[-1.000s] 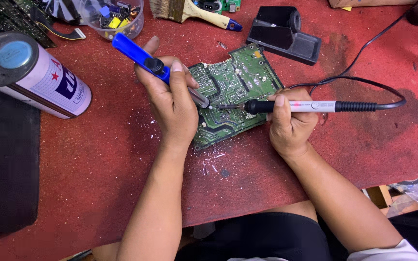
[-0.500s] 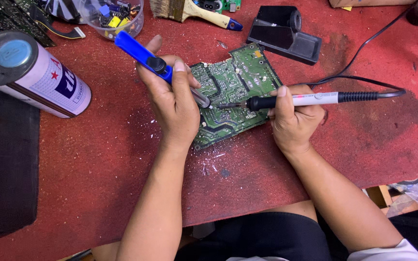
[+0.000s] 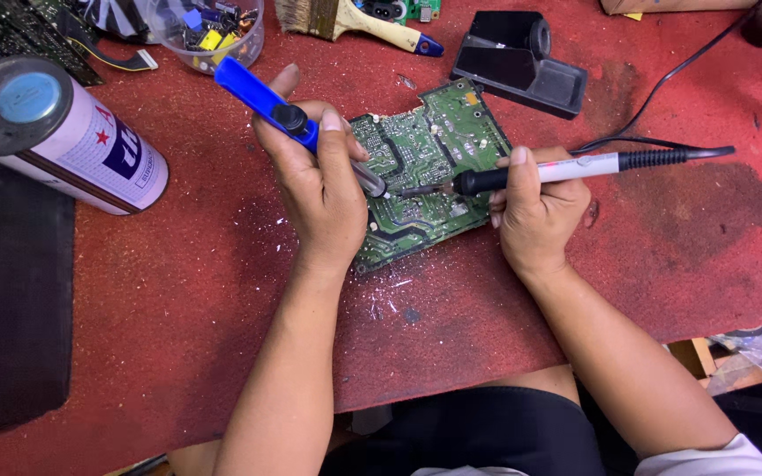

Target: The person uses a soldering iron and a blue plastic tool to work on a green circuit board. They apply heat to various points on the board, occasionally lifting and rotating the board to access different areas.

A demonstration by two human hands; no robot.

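From the head view, looking down, a green circuit board (image 3: 421, 167) lay flat on the worn red surface (image 3: 205, 291), tilted so one corner pointed away from the person. The left hand (image 3: 319, 189) was closed around a blue desoldering pump (image 3: 297, 123), thumb up near its black button, the metal tip angled down to the middle of the board. The heel of that hand rested over the board's near left edge. The right hand (image 3: 535, 211) was closed around a soldering iron (image 3: 557, 170), held almost level, its dark grip between the fingers and the white handle running out to the right, where a black cable (image 3: 654, 92) curved away toward the far edge. The iron's tip and the pump's tip met at nearly the same spot on the board, touching or just beside each other; I could not tell which.

A spray can (image 3: 63, 137) lay on its side well to the left. A clear tub of small parts (image 3: 213, 31) stood at the far edge, a paintbrush (image 3: 354, 22) beside it. A black iron stand (image 3: 522, 62) sat just beyond the board. Pale flecks dotted the surface near the board's front edge.
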